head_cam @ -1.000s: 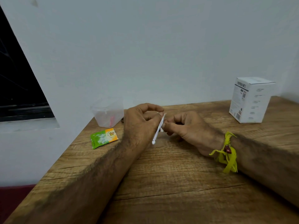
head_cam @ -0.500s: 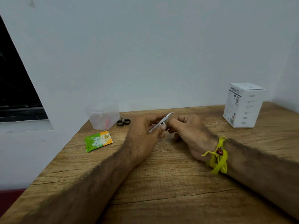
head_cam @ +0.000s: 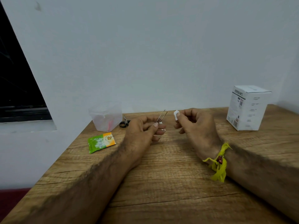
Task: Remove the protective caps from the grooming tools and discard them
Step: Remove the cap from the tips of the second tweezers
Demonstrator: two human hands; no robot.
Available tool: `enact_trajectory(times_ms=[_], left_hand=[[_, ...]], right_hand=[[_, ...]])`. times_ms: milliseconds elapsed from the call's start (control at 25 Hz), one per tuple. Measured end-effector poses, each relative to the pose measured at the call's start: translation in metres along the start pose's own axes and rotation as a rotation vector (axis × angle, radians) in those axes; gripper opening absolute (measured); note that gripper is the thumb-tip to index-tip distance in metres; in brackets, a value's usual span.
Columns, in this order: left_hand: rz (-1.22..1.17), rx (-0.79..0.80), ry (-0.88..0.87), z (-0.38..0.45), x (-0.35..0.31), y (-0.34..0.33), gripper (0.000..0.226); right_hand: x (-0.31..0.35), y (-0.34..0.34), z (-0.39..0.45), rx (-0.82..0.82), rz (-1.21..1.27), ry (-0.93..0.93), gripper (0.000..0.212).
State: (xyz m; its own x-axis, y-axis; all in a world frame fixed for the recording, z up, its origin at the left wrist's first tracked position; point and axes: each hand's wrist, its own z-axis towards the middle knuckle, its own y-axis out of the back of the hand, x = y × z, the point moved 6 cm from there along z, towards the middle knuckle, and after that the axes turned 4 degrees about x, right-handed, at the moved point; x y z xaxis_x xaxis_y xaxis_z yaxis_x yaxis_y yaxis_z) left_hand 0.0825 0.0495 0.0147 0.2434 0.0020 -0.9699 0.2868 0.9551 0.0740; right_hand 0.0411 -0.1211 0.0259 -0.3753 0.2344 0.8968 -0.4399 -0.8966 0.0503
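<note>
While both forearms rest on the table (head_cam: 161, 183), left hand (head_cam: 142, 131) grip pinching tweezers (head_cam: 161, 116), right hand (head_cam: 194, 125) grip pinching white cap (head_cam: 176, 114).

A plain room, likely a home. A bare wooden table (head_cam: 169, 183) meets a white wall (head_cam: 161, 54); left of the table, a dark window (head_cam: 16, 81).

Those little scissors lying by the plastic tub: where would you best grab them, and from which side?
Probably by the black finger loops of the scissors, coming from the near side, above the table. The loops face the person and lie clear, while the blades point back toward the wall beside the plastic tub, leaving little room there.
</note>
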Motion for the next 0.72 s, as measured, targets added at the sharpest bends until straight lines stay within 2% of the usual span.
enact_trajectory(times_ms=[80, 160, 360, 600, 720], left_hand=[[-0.030, 0.007, 0.009, 0.001, 0.001, 0.001, 0.016], [-0.045, 0.013, -0.003, 0.001, -0.001, 0.002, 0.017], [-0.156, 0.085, 0.055, -0.001, 0.002, 0.000, 0.024], [-0.237, 0.151, 0.143, -0.002, 0.001, 0.000, 0.025], [-0.262, 0.173, 0.165, -0.004, 0.000, -0.002, 0.023]], right_hand=[[0.005, 0.004, 0.002, -0.016, -0.066, 0.081, 0.012], [0.003, 0.004, 0.004, 0.003, -0.070, 0.062, 0.012], [-0.004, -0.021, -0.002, 0.301, 0.086, -0.074, 0.010], [-0.006, -0.026, -0.002, 0.476, 0.171, -0.126, 0.009], [-0.004, -0.025, -0.002, 0.514, 0.264, -0.170, 0.013]])
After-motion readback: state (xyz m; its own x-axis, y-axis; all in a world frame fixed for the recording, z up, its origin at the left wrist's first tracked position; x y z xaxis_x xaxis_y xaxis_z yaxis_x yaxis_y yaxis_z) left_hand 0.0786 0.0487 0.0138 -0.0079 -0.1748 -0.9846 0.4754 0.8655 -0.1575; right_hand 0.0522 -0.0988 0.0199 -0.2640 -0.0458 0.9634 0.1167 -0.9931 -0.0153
